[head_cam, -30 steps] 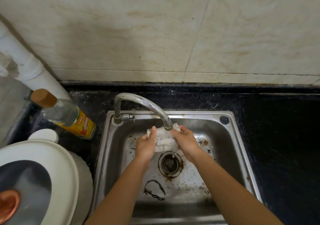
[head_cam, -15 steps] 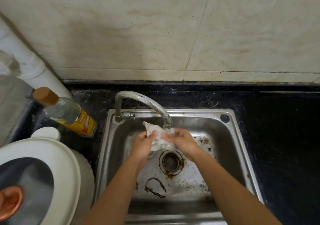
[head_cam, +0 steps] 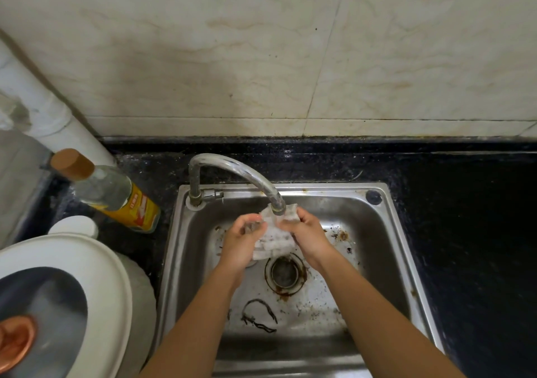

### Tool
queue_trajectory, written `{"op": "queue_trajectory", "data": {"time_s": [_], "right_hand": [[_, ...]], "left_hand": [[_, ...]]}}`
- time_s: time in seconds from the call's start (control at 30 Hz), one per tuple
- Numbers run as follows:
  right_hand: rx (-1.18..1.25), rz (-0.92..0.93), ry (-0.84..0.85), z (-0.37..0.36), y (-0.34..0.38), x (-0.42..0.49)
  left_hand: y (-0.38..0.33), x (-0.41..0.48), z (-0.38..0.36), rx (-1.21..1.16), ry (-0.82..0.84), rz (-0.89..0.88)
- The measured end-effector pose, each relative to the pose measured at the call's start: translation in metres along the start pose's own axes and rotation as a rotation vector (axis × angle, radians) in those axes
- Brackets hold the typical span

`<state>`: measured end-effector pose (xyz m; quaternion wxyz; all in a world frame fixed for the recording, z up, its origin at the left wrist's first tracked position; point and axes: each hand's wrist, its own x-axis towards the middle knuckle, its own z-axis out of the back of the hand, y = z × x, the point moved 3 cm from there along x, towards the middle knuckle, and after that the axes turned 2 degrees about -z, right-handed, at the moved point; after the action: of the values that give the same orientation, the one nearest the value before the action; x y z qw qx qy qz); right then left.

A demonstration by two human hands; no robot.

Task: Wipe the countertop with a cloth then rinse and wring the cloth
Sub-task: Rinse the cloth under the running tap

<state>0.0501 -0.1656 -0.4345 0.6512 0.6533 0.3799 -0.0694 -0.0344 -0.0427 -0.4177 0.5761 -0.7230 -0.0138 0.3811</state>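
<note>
Both hands are over the steel sink (head_cam: 386, 232), which is set into the black desk (head_cam: 465, 232), and they grip one white cloth (head_cam: 273, 239) between them, directly under the mouth of the curved tap (head_cam: 232, 168). The left hand (head_cam: 244, 241) is closed round the cloth's left end, fingers curled in over the fabric; the right hand (head_cam: 308, 235) is closed round its right end, with a small tuft of cloth poking up past the fingers beside the spout. The cloth is bunched and wet-looking, stretched roughly left to right from hand to hand, so its long axis runs along the sink's back edge, while a loose fold hangs down from the middle toward the drain (head_cam: 286, 273). It is held above the basin floor (whether water is running from the tap onto it I cannot tell).

The drain sits near the centre of the basin, ringed with rust, and the basin floor around it is speckled with brown bits. A dark looped strand (head_cam: 258, 315) lies on the floor nearer the front edge, between the two forearms.

On the desk at the sink's left edge a clear bottle (head_cam: 113, 194) with a brown cap and yellow label stands near the back left corner, with a white and grey lid (head_cam: 96, 261) in front of it.
</note>
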Motion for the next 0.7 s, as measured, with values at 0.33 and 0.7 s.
{"op": "queue_trajectory", "data": {"time_s": [0.33,0.7], "right_hand": [[0.114,-0.001,0.030,-0.0044,0.0001,-0.0014],[-0.185,-0.006,-0.205,-0.0046,-0.0030,-0.0006]], "left_hand": [[0.0023,0.0061,-0.0033,-0.102,-0.103,0.081],[-0.0006,0.0052,0.0031,0.053,-0.201,-0.127]]}}
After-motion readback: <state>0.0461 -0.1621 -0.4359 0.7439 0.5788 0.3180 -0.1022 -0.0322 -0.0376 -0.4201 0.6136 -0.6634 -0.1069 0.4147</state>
